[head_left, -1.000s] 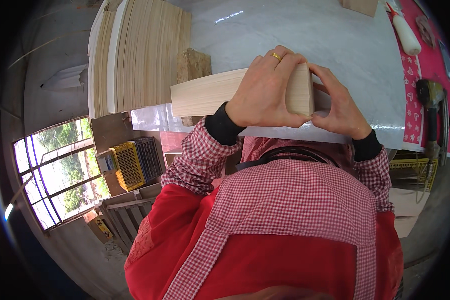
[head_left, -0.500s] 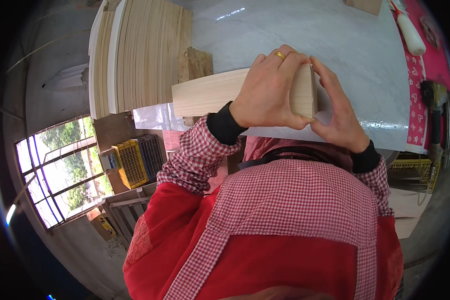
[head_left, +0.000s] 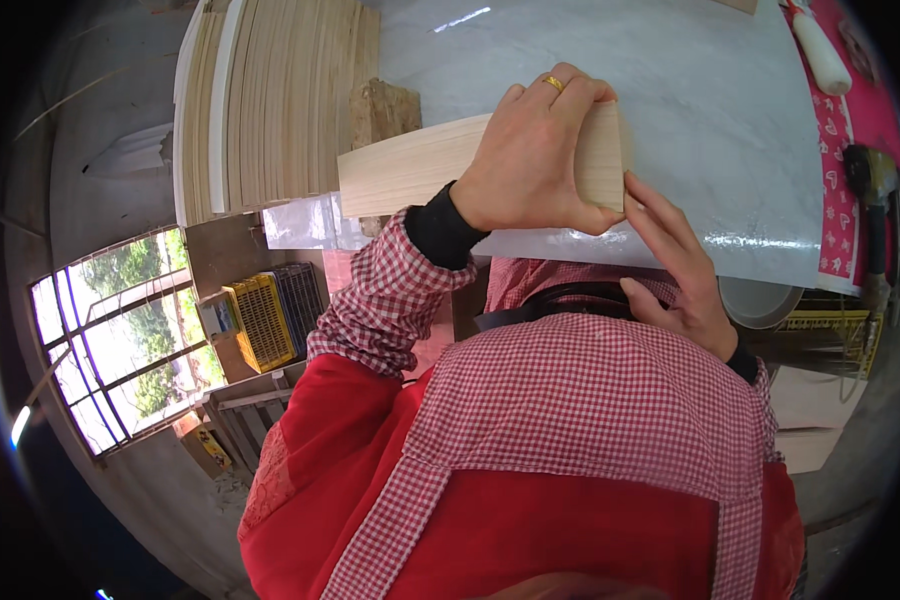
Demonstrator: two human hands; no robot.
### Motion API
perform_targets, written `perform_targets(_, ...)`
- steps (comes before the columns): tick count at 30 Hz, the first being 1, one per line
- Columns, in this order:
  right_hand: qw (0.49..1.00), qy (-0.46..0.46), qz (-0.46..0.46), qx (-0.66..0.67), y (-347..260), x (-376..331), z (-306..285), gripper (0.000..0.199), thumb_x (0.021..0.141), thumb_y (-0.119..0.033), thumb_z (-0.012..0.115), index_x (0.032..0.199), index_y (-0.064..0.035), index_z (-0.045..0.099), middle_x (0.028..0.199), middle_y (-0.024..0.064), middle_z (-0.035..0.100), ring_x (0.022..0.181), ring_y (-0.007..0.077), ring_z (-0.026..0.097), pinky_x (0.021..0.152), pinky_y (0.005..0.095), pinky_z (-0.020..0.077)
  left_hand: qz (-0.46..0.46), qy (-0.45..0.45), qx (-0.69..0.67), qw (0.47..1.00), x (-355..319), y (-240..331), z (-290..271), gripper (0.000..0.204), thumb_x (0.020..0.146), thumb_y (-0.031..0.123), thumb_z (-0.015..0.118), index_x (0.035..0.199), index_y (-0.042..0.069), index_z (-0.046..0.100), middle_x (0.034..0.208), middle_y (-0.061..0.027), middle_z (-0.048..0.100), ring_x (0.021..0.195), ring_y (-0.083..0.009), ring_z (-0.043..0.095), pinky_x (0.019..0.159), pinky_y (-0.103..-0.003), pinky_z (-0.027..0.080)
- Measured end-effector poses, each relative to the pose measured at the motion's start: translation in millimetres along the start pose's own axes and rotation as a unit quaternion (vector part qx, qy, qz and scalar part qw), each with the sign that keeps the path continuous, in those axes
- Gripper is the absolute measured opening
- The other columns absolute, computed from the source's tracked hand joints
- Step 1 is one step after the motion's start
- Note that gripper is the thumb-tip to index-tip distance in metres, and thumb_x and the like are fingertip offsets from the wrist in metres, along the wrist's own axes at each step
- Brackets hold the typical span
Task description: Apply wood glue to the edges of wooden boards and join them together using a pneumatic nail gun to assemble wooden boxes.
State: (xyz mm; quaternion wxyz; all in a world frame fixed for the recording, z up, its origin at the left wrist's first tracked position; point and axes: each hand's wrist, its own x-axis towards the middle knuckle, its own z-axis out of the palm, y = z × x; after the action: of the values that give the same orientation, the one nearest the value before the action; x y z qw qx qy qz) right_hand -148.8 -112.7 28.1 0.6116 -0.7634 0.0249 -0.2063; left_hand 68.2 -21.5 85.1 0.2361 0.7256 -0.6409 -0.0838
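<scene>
A pale wooden board (head_left: 410, 166) lies crosswise in front of me, its left end beside a rough block of pressed wood (head_left: 384, 110). My left hand (head_left: 535, 155), with a gold ring on one finger, spans the board near its right end. Its thumb presses the near edge and its fingers curl over the far edge. My right hand (head_left: 685, 275) is at the board's near right corner, with fingers stretched out and the thumb apart. Its fingertips are at the corner or just beside it; nothing is in its grasp.
A tall stack of thin wooden boards (head_left: 285, 100) stands left on the grey tabletop (head_left: 730, 150). To the right are a white bottle (head_left: 822, 55), a pink patterned cloth (head_left: 836, 190) and a black-handled tool (head_left: 873, 220). Below are a yellow crate (head_left: 260, 322) and a round pan (head_left: 760, 300).
My right hand has let go of the board's right end and drawn down toward me. My left hand keeps its hold, and the board sits slightly higher and further left in view.
</scene>
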Motion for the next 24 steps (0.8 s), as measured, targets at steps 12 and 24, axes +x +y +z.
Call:
perform_targets(12,0.94,0.288,-0.112,-0.141,27,19,44,0.045,0.071,0.012,0.073,0.115,0.0022,0.069,0.103,0.0128,0.065,0.085,0.0258,0.064,0.074,0.0332,0.0529,0.018,0.004,0.005,1.0,1,1,1,0.085,0.051,0.041,0.086,0.117,-0.001,0.056,0.107,-0.0163,0.057,0.096,-0.0342,0.058,0.082,-0.041,0.044)
perform_targets(24,0.92,0.316,-0.143,-0.183,26,20,48,0.042,0.07,0.014,0.074,0.111,0.0031,0.072,0.095,0.0111,0.066,0.078,0.0238,0.06,0.068,0.0314,0.049,0.01,-0.006,0.02,1.0,3,3,-1,0.086,0.051,0.036,0.086,0.122,0.002,0.053,0.111,-0.016,0.056,0.098,-0.0349,0.058,0.084,-0.042,0.047)
